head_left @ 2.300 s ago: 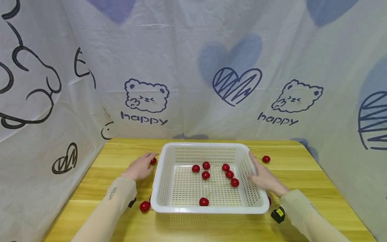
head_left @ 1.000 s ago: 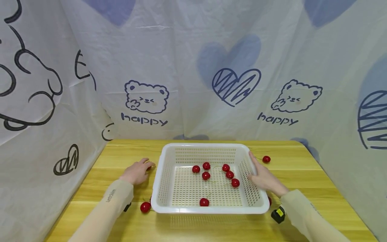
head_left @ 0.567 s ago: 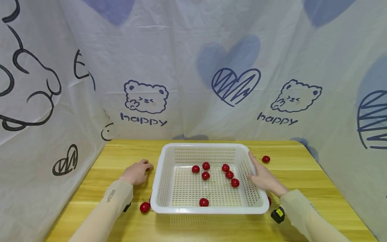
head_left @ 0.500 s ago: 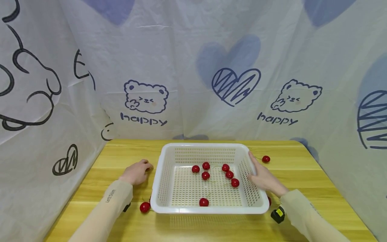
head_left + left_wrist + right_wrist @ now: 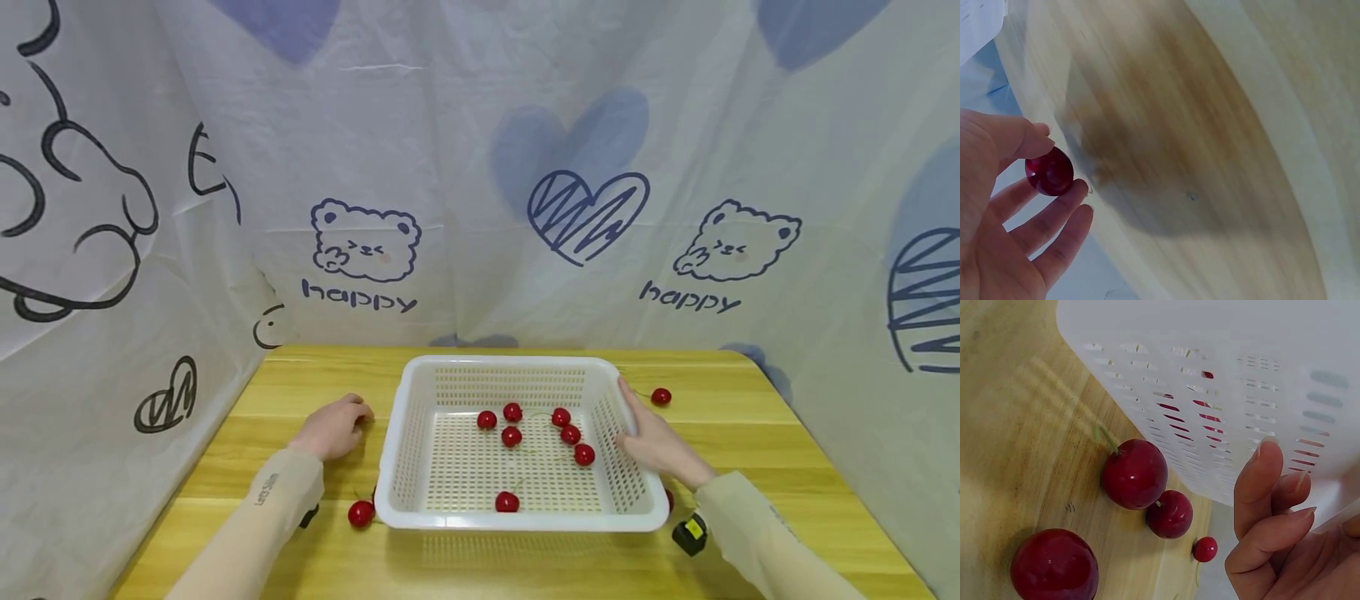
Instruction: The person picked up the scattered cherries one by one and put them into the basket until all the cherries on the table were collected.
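Note:
My left hand is over the table to the left of the white plastic basket. In the left wrist view its thumb and fingers pinch a dark red cherry, which the hand hides from the head camera. With the thumb inside and the fingers outside, my right hand grips the basket's right side. Up close in the right wrist view, its fingers bend against the slotted outer wall. Several cherries with thin green stems lie on the basket floor, among them a cherry near the front wall.
A loose cherry lies on the wooden table at the basket's front left corner. Another cherry is at the back right. Beside the basket's right wall, the right wrist view has several cherries, one large cherry nearest the wall.
My left hand has drawn left, away from the basket. The cherry that showed at its fingertips earlier is now hidden from the head view. The right hand and basket have stayed put.

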